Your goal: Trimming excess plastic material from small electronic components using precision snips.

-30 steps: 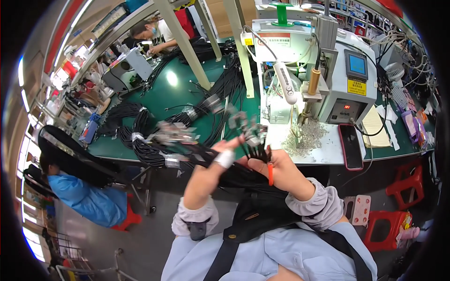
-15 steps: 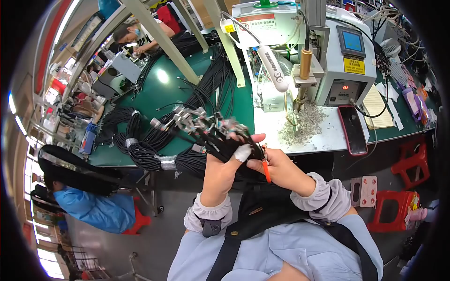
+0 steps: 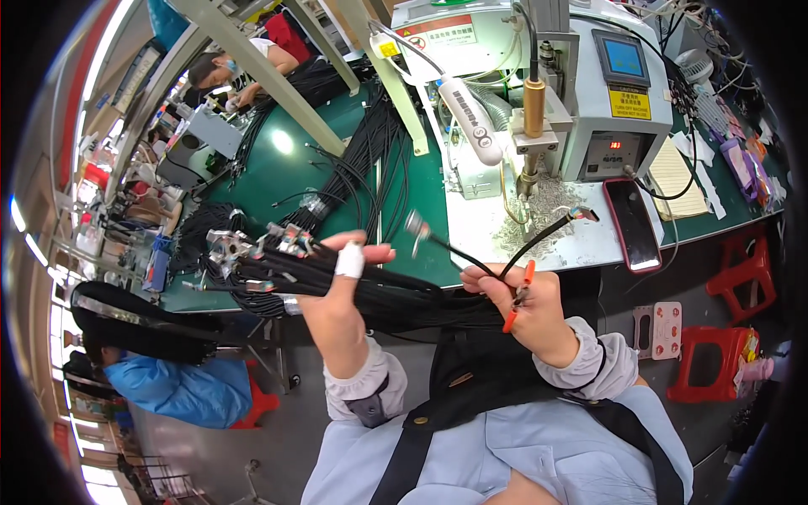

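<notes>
My left hand (image 3: 337,295), with white tape round the thumb, grips a thick bundle of black cables (image 3: 278,273) whose metal connectors (image 3: 244,246) point left. My right hand (image 3: 530,307) holds small orange-handled cutters (image 3: 518,303) and pinches two single black cables (image 3: 505,265) that rise out of the bundle. One cable ends in a metal connector (image 3: 415,225) at the left, the other in a connector (image 3: 582,214) at the right. The bundle lies across my lap at the green bench's (image 3: 295,160) front edge.
A grey-white bench machine (image 3: 589,93) with a small blue screen and a brass tip stands ahead, wire clippings (image 3: 547,210) below it. A black phone (image 3: 635,227) lies at the right. More black cables (image 3: 370,160) cover the green mat. Other people work at the far left and back. Red stools (image 3: 724,353) stand at the right.
My head has come closer to the bench. My right hand has drawn two single cables out of the bundle, away from my left hand; their connector ends now stand up apart.
</notes>
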The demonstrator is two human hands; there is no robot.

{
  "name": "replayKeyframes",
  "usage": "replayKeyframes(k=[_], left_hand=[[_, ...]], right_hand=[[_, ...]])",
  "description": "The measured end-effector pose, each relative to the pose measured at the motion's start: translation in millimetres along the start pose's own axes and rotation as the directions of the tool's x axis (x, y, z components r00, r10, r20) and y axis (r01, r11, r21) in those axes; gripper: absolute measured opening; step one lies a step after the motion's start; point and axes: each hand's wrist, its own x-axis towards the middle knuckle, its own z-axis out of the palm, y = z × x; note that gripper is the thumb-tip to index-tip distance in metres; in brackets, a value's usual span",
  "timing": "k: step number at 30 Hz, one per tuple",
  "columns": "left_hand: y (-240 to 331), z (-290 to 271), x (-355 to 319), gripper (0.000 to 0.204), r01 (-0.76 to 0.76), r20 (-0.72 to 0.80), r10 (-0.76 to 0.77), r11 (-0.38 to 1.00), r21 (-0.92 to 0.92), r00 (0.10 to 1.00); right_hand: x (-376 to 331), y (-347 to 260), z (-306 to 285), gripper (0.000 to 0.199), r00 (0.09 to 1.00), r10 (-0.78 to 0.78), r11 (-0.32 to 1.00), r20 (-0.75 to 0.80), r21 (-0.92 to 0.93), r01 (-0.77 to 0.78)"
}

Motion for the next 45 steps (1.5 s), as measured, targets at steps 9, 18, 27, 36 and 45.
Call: replayKeyframes(k=[9,18,27,36,45], left_hand=[[-12,29,-21,0.009,-0.124,0.251,0.080,0.978,0.166,0.965],[-12,31,-20,0.017,0.140,0.210,-0.079,0.945,-0.295,0.975],[-51,-8,18,0.022,0.534,0.472,-0.295,0.662,-0.526,0.831],[-111,-55,32,0.024,0.544,0.195,-0.510,0.748,-0.379,0.838],[-87,1,-22,0.023,0.748,0.670,-0.434,0.600,-0.283,0.602]], right_hand=[[8,-22,0,0.012,0.965,-0.081,0.791,0.251,-0.573,0.216],[-5,-9,-2,0.016,0.986,-0.085,0.934,0.146,-0.333,0.130],[-25,47,7,0.033,0.938,0.089,0.961,0.335,-0.278,0.008],[-34,84,60,0.021,0.653,0.275,0.959,0.706,-0.252,-0.131],[-39,45,-45,0.030,0.621,0.300,0.885,0.725,-0.455,0.104]])
